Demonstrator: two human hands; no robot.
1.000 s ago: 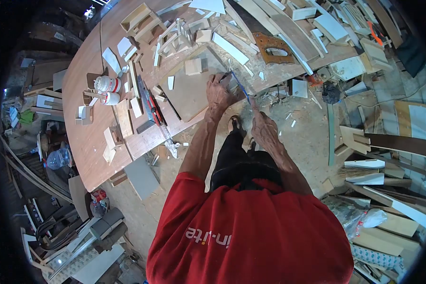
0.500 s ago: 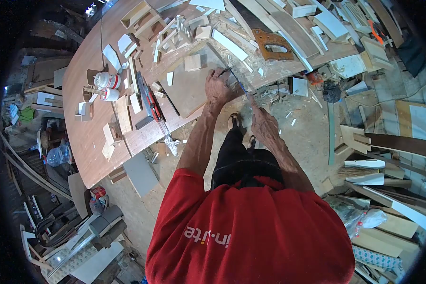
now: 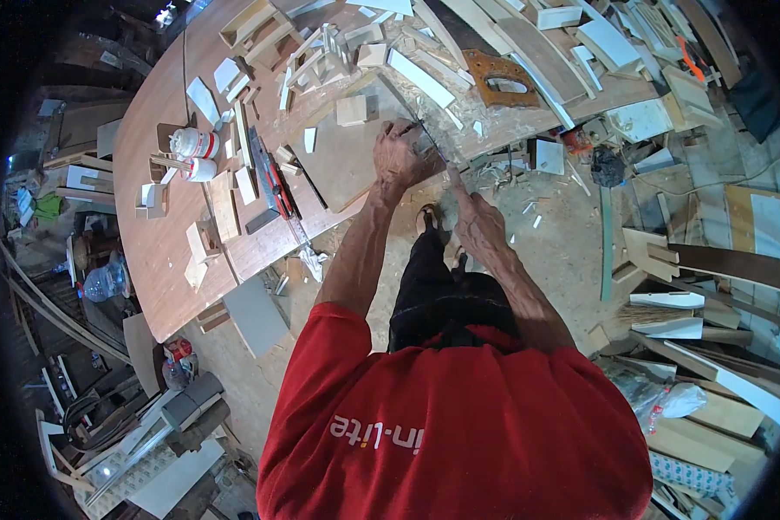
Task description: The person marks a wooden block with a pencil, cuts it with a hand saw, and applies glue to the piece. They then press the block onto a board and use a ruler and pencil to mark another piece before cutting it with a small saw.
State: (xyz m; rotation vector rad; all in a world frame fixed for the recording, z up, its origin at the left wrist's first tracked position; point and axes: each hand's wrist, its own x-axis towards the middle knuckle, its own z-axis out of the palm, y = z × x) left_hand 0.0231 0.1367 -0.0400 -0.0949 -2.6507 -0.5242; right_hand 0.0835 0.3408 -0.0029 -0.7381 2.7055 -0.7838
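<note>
My left hand (image 3: 396,156) is at the table's front edge, its fingers bent over a small piece that is mostly hidden beneath them. Close by on the right, my right hand (image 3: 478,217) is closed round the handle end of a thin, narrow tool (image 3: 433,143), likely a blade, with the index finger stretched along it. The tool's far end reaches past my left fingers over the wooden table (image 3: 160,260). A small wooden block (image 3: 352,111) rests on a flat board just beyond my left hand.
A handsaw (image 3: 500,82) lies behind my hands among offcuts. White jars (image 3: 194,143) and red-handled pliers (image 3: 279,198) are on the left of the table. Wood strips and boards (image 3: 667,301) are piled on the floor at the right.
My right hand has shifted slightly toward me and to the left, along with the thin tool. My left hand stays in nearly the same place.
</note>
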